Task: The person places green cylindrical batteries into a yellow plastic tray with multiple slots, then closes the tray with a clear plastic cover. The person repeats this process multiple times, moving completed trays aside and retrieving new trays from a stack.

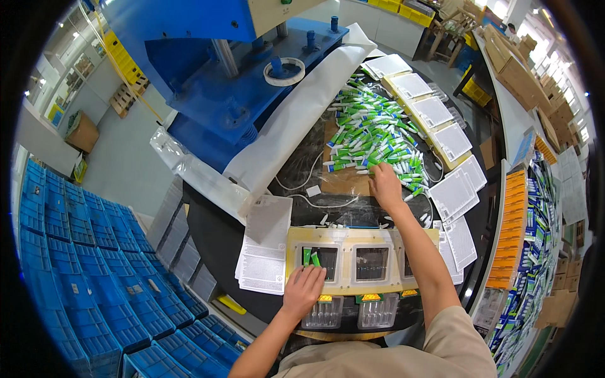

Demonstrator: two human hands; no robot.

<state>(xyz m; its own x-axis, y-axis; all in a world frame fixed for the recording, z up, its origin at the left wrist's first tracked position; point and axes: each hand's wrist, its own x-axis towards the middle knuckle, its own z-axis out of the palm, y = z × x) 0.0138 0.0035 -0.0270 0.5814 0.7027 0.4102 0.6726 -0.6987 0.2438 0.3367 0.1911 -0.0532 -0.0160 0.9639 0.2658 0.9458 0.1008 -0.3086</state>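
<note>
My left hand point(305, 288) rests at the left window of a pale yellow frame point(343, 236). Its fingers are closed around the lower ends of small green tubes point(311, 257) standing in a clear blister tray there. The middle blister tray point(372, 263) holds no tubes, and my right forearm partly covers the right one. Farther off, my right hand point(386, 186) reaches to the near edge of a big heap of green, white and blue tubes point(378, 135). Its fingers are bent together, and whatever is between them is hidden.
A blue press machine point(252, 82) stands at far left, beside a white plastic sheet point(271, 151). Printed cards lie in stacks left point(265, 246) and right point(457, 192). A second yellow frame point(428, 113) holds cards. Blue crates point(82, 271) fill the lower left; orange boxes point(506, 227) stand right.
</note>
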